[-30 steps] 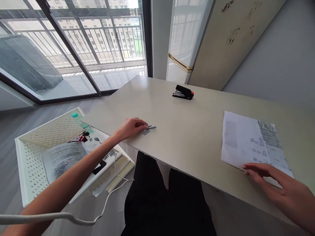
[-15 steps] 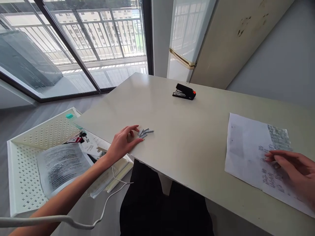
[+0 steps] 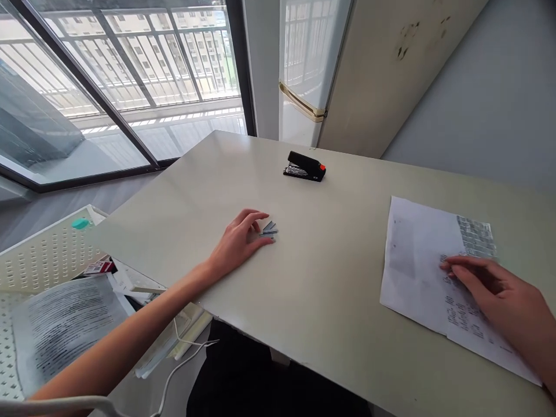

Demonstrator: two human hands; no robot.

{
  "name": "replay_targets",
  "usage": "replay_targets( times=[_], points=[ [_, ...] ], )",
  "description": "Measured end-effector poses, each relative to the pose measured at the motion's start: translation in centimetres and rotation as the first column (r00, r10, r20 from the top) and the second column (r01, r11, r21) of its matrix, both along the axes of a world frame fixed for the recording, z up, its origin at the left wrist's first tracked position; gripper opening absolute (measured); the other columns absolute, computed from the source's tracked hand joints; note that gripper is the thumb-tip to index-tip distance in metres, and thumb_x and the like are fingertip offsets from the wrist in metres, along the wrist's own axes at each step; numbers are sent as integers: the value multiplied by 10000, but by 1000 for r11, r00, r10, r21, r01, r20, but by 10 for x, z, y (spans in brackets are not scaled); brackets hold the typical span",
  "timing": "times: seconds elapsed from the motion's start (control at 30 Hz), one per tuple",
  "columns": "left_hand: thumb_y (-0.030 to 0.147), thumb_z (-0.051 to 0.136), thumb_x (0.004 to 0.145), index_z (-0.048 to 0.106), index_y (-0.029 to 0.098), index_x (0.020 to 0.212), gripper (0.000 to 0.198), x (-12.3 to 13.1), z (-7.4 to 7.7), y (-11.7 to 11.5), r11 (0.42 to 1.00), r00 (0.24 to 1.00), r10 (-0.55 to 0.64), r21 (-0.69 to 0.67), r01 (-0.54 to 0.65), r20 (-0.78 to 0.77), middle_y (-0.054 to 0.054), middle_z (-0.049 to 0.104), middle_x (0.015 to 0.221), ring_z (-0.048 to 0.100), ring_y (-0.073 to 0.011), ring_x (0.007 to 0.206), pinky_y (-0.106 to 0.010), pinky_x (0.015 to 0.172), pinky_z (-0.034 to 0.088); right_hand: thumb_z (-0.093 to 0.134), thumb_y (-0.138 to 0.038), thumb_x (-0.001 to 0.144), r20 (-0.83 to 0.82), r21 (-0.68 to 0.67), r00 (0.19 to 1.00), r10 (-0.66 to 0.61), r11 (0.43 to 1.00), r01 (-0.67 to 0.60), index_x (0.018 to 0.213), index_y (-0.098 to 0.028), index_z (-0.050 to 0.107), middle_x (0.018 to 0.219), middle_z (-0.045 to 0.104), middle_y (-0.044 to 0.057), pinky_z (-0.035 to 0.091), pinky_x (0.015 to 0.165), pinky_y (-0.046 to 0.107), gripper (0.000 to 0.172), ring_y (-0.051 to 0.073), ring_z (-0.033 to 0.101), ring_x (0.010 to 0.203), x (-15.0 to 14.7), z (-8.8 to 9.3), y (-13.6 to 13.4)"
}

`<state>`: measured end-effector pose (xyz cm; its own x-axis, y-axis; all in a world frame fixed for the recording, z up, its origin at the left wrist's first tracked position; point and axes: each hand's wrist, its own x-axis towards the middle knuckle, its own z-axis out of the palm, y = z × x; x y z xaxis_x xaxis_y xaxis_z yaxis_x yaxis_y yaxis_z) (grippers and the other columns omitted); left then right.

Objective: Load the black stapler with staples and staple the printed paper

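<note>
My left hand [image 3: 241, 242] rests on the table with thumb and forefinger apart, curved around several small grey staple strips [image 3: 270, 228]. The strips lie in a loose little pile on the tabletop between those fingertips. My right hand [image 3: 495, 289] hovers over or rests on a white sheet of paper [image 3: 417, 237], its thumb and forefinger pinched together. Whatever is in that pinch, if anything, is too small to make out. Dark lines of writing or marks show on the sheet beneath it. Beyond the fingers, a patch of grey rectangles in rows [image 3: 476, 236] covers the sheet's far right corner.
A black stapler [image 3: 304, 167] with a red spot stands toward the table's far edge. Left of and below the pale table [image 3: 330, 260] is a white perforated basket [image 3: 47, 249] with papers and a red-and-white box. A white cable [image 3: 167, 385] hangs near my left forearm.
My left hand has slid right across the table, and the staple strips have shifted right with it, closer together. My right hand stays over the paper, still pinched. The view has turned slightly.
</note>
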<state>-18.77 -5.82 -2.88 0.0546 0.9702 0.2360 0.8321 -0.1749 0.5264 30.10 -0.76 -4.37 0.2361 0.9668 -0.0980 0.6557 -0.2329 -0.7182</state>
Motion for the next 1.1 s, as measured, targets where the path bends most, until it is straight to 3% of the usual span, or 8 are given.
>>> replay_targets(
  times=[0.17, 0.27, 0.33, 0.53, 0.67, 0.8, 0.9, 1.1],
  points=[
    [543, 683, 978, 516, 315, 1446, 547, -8, 6, -12, 999, 996, -44, -2, 44, -77, -94, 489, 1530, 492, -319, 1435, -513, 1164, 468, 668, -640, 734, 88, -39, 996, -18, 999, 21, 1017, -393, 781, 1168, 821, 6, 549, 855, 504, 393, 370, 706, 1178, -4, 2, -4],
    [588, 692, 961, 426, 322, 1513, 668, -12, 7, -15, 996, 996, -70, -57, 67, -57, -105, 413, 1615, 473, -327, 1465, -515, 1168, 474, 671, -648, 718, 88, -51, 996, -32, 998, 37, 1005, -400, 781, 1158, 823, -17, 556, 860, 492, 395, 359, 709, 1178, -5, 2, -4],
    [620, 714, 935, 409, 303, 1525, 736, -9, 5, -6, 990, 992, -119, -80, 115, -40, -119, 444, 1593, 497, -325, 1439, -508, 1178, 462, 670, -651, 712, 90, -56, 995, -40, 997, 45, 998, -405, 780, 1153, 825, -31, 557, 880, 491, 392, 353, 708, 1188, -6, 2, -4],
    [603, 693, 955, 670, 237, 1118, 402, 11, -2, 53, 941, 941, -337, -17, 337, -22, -90, 666, 1178, 617, -266, 1124, -431, 1068, 496, 667, -669, 718, 66, -77, 997, -45, 996, 51, 1023, -404, 780, 1154, 826, -45, 572, 920, 484, 419, 352, 702, 1216, -9, -1, -3],
    [564, 669, 981, 645, 220, 988, 345, 22, -3, 90, 901, 901, -433, -14, 434, 24, -72, 656, 1015, 616, -229, 965, -348, 880, 516, 682, -660, 753, 59, -56, 998, 9, 998, -5, 1021, -374, 788, 1158, 823, -12, 594, 900, 481, 406, 361, 723, 1169, -6, -7, -4],
    [533, 624, 1008, 599, 211, 893, 343, 39, -3, 126, 881, 883, -468, -55, 469, 38, -59, 635, 973, 568, -170, 774, -307, 717, 463, 731, -623, 801, 19, 57, 978, 209, 976, -210, 983, -320, 792, 1067, 826, 51, 630, 798, 406, 359, 327, 768, 1011, -8, -12, -13],
    [513, 621, 1002, 574, 208, 847, 345, 54, 0, 152, 863, 864, -503, -44, 504, 30, -53, 625, 930, 526, -161, 723, -310, 672, 428, 704, -571, 883, -12, 119, 938, 346, 932, -342, 962, -313, 782, 1008, 812, 58, 632, 725, 350, 280, 281, 766, 902, -19, -6, -22],
    [500, 630, 989, 552, 211, 813, 347, 76, 7, 192, 845, 845, -534, 3, 534, -16, -38, 612, 840, 510, -173, 708, -313, 646, 378, 682, -530, 925, -79, 95, 883, 462, 886, -454, 925, -319, 783, 962, 799, 44, 629, 683, 314, 234, 254, 753, 836, -45, 16, -32]
  ],
)
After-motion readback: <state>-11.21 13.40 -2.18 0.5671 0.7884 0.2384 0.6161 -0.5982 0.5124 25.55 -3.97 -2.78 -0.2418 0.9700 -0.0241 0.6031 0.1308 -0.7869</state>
